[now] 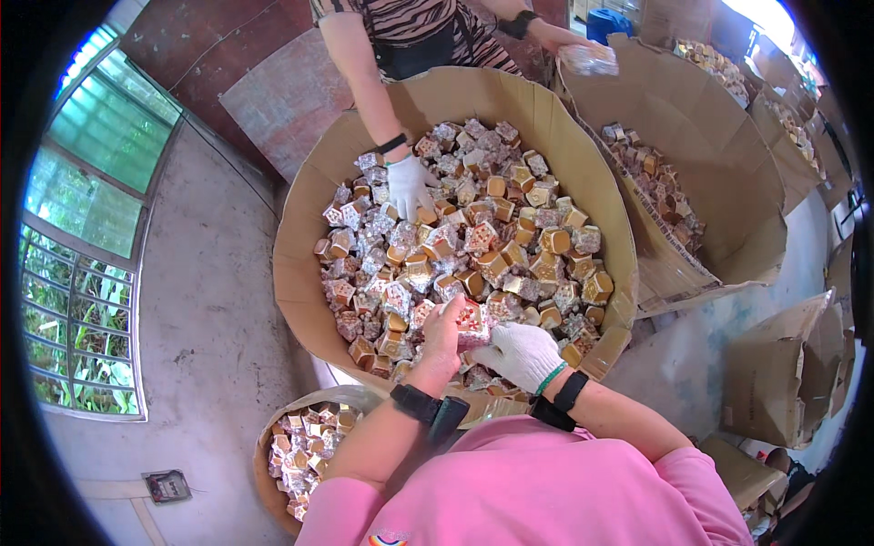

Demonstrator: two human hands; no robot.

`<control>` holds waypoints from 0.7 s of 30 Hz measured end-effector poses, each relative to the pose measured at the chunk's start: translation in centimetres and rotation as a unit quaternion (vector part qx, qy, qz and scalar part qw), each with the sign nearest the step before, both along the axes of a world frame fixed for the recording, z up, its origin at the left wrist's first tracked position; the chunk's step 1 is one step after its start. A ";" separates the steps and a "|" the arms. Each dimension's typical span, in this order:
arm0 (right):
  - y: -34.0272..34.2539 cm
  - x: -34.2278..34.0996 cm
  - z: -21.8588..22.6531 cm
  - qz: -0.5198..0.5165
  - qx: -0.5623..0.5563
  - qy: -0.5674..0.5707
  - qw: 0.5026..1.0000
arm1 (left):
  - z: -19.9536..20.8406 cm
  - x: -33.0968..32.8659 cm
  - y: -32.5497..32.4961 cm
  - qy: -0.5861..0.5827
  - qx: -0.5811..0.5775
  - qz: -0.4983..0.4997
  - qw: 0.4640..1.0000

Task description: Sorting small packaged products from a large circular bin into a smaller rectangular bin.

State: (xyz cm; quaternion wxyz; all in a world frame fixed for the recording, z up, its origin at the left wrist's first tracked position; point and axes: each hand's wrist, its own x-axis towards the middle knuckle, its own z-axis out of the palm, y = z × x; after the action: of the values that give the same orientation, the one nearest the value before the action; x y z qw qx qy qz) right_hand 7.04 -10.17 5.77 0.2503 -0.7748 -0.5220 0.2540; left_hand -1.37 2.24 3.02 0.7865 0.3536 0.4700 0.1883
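Observation:
My bare left hand (441, 338) closes on one side of a small block-like piece (472, 320) with a red and white patterned face, seemingly wrapped in clear plastic. White-gloved, my right hand (523, 357) grips the same piece from the other side; its fingertips are partly hidden. Both hands are over the near edge of a big rounded cardboard box (305, 246). Heaped inside are many similar tan, brown and white pieces (492, 264), a lot of them in clear wrap. Across the box, a co-worker's gloved hand (410, 187) reaches onto the heap.
The co-worker's other hand holds a clear plastic-wrapped bundle (590, 60). A second large carton (728, 182) with similar pieces stands at the right. A smaller round container (273, 482) of pieces sits at lower left. Another carton (778, 373) is at far right; a barred window (86, 246) is left.

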 end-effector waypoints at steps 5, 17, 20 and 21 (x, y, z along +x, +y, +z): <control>-0.6 0.3 0.4 0.041 0.016 -0.020 0.999 | -0.4 -0.3 0.5 -0.001 -0.053 -0.071 0.996; -4.1 3.2 -6.0 0.019 -0.072 0.183 0.980 | -3.1 1.2 2.1 0.082 -0.144 -0.117 0.979; -5.5 2.4 -7.9 -0.034 -0.102 0.192 0.976 | -3.9 4.8 3.2 -0.070 -0.121 -0.141 0.980; -6.2 2.7 -8.4 -0.041 -0.107 0.191 0.975 | -1.2 8.1 2.3 -0.136 -0.108 -0.187 0.967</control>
State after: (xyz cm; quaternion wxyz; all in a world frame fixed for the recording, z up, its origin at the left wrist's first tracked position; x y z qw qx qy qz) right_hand 9.71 -16.34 -2.59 0.2713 -0.7547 -0.4023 0.4417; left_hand 6.73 4.55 1.81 0.8978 0.3190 0.3019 0.0322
